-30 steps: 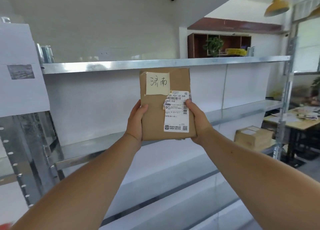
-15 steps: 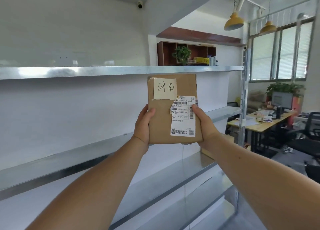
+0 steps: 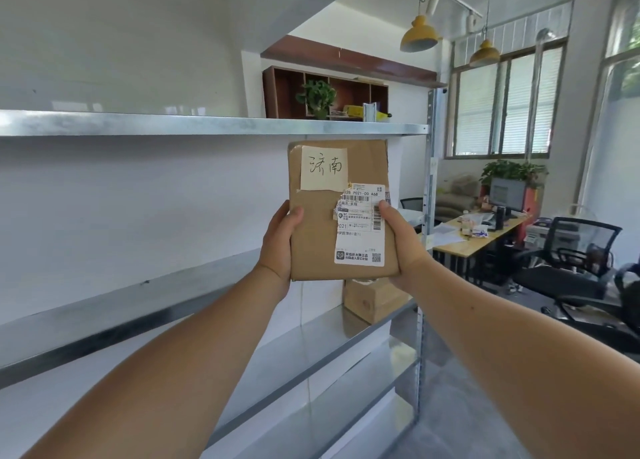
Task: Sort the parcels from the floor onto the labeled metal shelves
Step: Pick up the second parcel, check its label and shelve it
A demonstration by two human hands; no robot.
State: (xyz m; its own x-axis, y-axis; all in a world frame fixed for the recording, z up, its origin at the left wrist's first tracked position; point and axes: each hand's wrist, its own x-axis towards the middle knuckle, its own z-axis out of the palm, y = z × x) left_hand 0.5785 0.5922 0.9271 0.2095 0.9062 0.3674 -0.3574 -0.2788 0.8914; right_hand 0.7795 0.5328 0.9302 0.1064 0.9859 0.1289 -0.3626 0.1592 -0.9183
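I hold a flat brown cardboard parcel upright in front of the metal shelves. It carries a cream handwritten note at its top and a white shipping label on its right half. My left hand grips its left edge, thumb on the front. My right hand grips its right edge, thumb over the label. The parcel hangs in the air just below the top shelf edge, level with the second shelf.
A small cardboard box sits on a lower shelf near the rack's right upright post. Beyond the post stand a wooden desk with a monitor, black office chairs, windows and hanging lamps.
My view has swung to the right along the rack, bringing its right end and the office into sight. Both hands keep the same grip on the parcel.
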